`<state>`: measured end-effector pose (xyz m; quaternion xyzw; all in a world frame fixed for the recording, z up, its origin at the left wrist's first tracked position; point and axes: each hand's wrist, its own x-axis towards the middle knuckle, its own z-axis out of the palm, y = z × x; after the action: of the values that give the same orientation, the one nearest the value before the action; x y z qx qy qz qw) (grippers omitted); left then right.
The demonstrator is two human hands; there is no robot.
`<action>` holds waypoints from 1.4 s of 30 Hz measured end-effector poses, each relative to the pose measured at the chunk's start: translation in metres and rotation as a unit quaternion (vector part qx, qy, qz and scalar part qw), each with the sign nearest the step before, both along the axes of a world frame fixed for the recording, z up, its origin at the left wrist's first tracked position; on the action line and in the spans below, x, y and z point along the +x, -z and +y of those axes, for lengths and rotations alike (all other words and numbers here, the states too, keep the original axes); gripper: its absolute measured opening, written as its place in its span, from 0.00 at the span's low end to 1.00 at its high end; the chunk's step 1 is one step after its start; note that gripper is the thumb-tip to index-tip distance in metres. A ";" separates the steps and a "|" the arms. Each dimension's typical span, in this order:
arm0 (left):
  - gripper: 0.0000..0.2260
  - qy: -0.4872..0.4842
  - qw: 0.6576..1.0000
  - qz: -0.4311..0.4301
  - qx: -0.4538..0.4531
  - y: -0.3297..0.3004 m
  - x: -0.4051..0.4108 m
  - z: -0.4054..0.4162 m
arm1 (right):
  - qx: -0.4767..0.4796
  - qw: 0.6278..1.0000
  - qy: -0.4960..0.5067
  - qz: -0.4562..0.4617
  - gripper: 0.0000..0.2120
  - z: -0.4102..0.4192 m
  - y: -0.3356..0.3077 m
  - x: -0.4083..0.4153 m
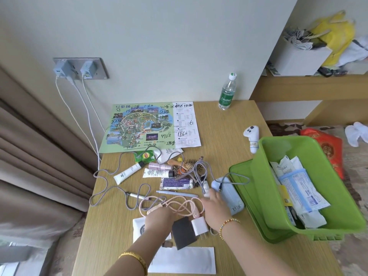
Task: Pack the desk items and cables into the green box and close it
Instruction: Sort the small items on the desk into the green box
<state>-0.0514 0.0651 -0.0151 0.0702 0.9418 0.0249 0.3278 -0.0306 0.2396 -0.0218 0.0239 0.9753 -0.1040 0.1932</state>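
Beside the glossy green plastic box (326, 198), looped pink cable (179, 206).

A green box (328, 222) is showing beside a tangled pink cable (179, 206), a grey braided cable (107, 188), a pale blue, possibly lilac, charger (231, 196) and a green-and-blue map (137, 126).

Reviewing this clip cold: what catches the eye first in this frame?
The bright green box at the desk's right edge, open and already holding white and blue packets. Next, the scatter of tubes and tangled cables mid-desk, where the left hand and right hand work at a pink cable. Behind lies a scribbled-over map.
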 end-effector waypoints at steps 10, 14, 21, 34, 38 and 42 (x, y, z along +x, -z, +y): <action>0.34 0.364 0.927 0.056 0.073 0.016 0.025 -0.017 | 0.035 0.998 0.046 0.023 0.14 0.001 0.003 0.008; 0.30 0.390 0.915 0.094 0.045 0.014 0.025 -0.013 | 0.032 0.996 0.077 0.030 0.14 0.000 0.007 0.011; 0.32 0.376 0.916 0.133 0.035 0.020 0.030 -0.007 | 0.034 0.994 0.102 0.015 0.14 0.002 0.011 0.017; 0.21 -0.075 0.941 -0.064 0.325 -0.011 0.020 -0.005 | 0.003 0.984 0.169 0.056 0.11 -0.002 0.010 0.013; 0.13 -0.282 0.833 -0.130 0.458 -0.025 0.010 0.001 | -0.065 0.957 0.276 0.062 0.08 -0.003 0.008 0.011; 0.16 -0.335 0.787 -0.151 0.495 -0.032 0.003 0.009 | -0.147 0.921 0.358 0.054 0.11 0.004 0.002 0.006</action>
<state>-0.0483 0.0743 0.0173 -0.1021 0.7032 0.6060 0.3576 -0.0246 0.2434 -0.0237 0.3372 0.8844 -0.3094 0.0918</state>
